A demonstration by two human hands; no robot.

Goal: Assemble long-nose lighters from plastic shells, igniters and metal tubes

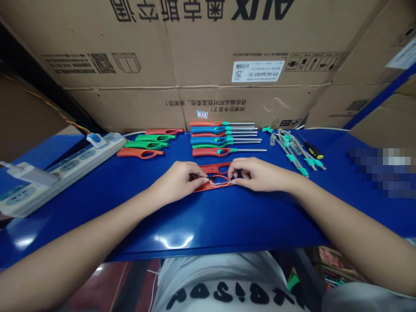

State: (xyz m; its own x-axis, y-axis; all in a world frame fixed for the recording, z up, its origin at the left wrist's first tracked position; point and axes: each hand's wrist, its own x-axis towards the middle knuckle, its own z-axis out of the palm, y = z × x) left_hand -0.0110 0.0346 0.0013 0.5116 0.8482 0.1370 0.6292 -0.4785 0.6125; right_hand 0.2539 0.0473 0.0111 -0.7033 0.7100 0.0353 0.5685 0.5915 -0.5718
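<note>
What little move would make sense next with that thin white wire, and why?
Probably easing the white wire down into the orange-red shell half below. The left hand pinches a small black part beside the wire, the right hand pinches the wire further along, and the wire between them looks loose rather than seated.

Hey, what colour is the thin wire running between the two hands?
The thin wire is white, best seen in the head view.
</note>
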